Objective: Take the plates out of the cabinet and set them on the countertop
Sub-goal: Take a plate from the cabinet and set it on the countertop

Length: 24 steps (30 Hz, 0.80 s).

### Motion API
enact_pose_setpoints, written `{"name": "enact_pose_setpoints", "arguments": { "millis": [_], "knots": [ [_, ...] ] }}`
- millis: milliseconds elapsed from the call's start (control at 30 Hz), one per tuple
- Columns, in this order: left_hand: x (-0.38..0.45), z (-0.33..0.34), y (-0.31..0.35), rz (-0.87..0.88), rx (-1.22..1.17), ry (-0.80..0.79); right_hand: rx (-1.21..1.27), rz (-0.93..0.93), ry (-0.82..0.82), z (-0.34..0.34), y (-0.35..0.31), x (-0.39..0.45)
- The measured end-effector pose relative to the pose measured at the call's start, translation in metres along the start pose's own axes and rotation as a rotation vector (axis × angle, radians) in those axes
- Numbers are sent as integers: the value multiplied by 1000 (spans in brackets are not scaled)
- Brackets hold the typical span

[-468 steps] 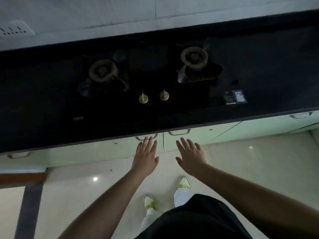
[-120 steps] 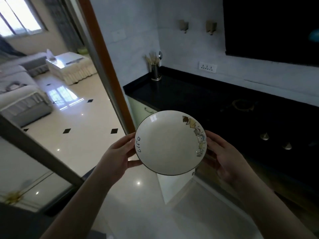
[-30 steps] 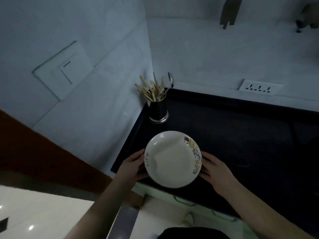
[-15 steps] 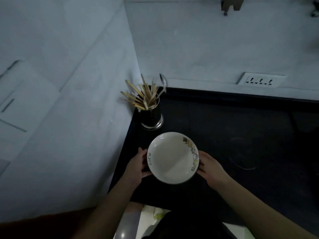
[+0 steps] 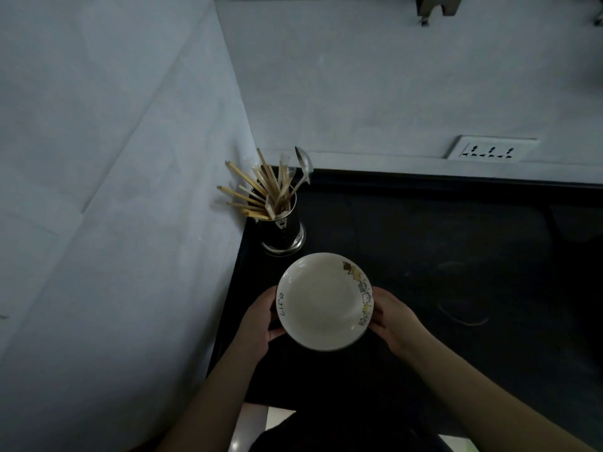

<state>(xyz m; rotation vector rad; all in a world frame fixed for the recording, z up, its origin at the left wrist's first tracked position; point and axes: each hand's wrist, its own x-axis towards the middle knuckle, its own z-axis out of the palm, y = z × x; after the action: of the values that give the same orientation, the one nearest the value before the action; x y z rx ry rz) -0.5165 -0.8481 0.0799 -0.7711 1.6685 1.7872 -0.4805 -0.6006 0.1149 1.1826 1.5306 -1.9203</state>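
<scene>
Black countertop (image 5: 424, 243); utensil holder (image 5: 284, 228) in corner.

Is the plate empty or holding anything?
Empty: the plate shows a bare white inside, held at its rim by both hands.

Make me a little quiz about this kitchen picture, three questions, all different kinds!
1. True or false: the plate is held by only one hand.
2. What stands in the corner behind the plate? A) a kettle B) a metal holder full of chopsticks C) a toaster
3. Fill in: the countertop is ____ in colour.

Key:
1. False: the left hand and right hand grip opposite edges.
2. B
3. Black
</scene>
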Motion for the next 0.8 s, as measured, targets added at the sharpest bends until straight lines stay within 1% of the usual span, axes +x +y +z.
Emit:
{"name": "enact_pose_setpoints", "arguments": {
  "millis": [100,200,267,300,367,633,700,800],
  "knots": [
    [-1,2,2,-3,-10,10,-54,-27,-1,0,3,3],
    [-3,2,3,-7,-28,33,41,-48,-43,-3,9,6],
    [-4,3,3,-10,-44,36,11,-75,-66,-4,10,7],
    [-5,3,4,-11,-49,39,-25,-61,-48,-3,8,5],
    [-7,4,5,-17,-61,61,-23,-3,-1,-1,4,3],
    [-17,0,-3,-1,-103,139,8,68,69,-6,5,3],
    [-21,-2,-5,6,-115,111,15,73,78,-7,6,1],
    [-26,-4,-7,59,-64,47,33,85,70,-10,7,-1]
  ]
}}
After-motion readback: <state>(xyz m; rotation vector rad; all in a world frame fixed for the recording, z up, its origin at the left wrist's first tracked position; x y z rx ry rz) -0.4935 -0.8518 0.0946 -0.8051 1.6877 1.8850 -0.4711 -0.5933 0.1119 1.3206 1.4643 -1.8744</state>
